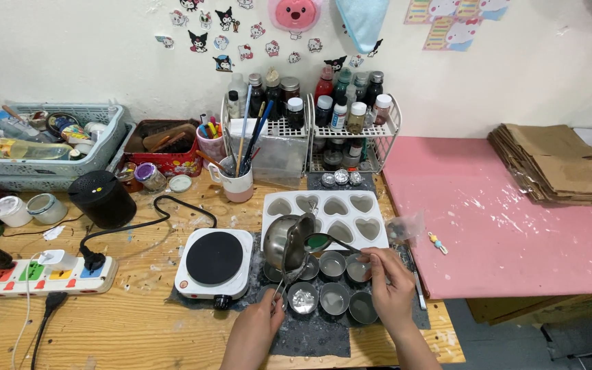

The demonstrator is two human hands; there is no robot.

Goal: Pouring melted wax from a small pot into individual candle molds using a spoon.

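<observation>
**Pouring under way, tins only partly filled**

Tipped over the round tins: a small steel pot (288, 241), clamped by its wire handle in the left hand (260, 327), spout down toward the front row. Closed on a spoon (330, 243): the right hand (390, 286), bowl of the spoon held at the pot's lip. Hands apart, one at each side of the tins (334, 299). Judging from the shine, one front tin (303, 299) already filled with something pale; the others looking dark and unfilled, though hard to tell for sure. Just behind, a white heart-shaped mould (325, 214), all hollows seemingly bare. So, by the look of it: an early stage, most of the filling left to do.

Far left on the table (125, 329): a grey basket (49, 147) of plastic bottles and tins, then a white power strip (39, 275) with coloured switches. Next, a black round speaker (103, 199), a red box (166, 147) with a purple-lidded tin beside it, and a white hot plate (215, 262) with a black top. Further along, a mug of brushes (236, 177) and a white wire rack (310, 130) of small dark bottles with white, black and red caps. On the wall above, cartoon stickers (222, 31) and a pink round face. Right: a pink board (501, 219), a stack of flat brown cardboard (560, 163).
</observation>
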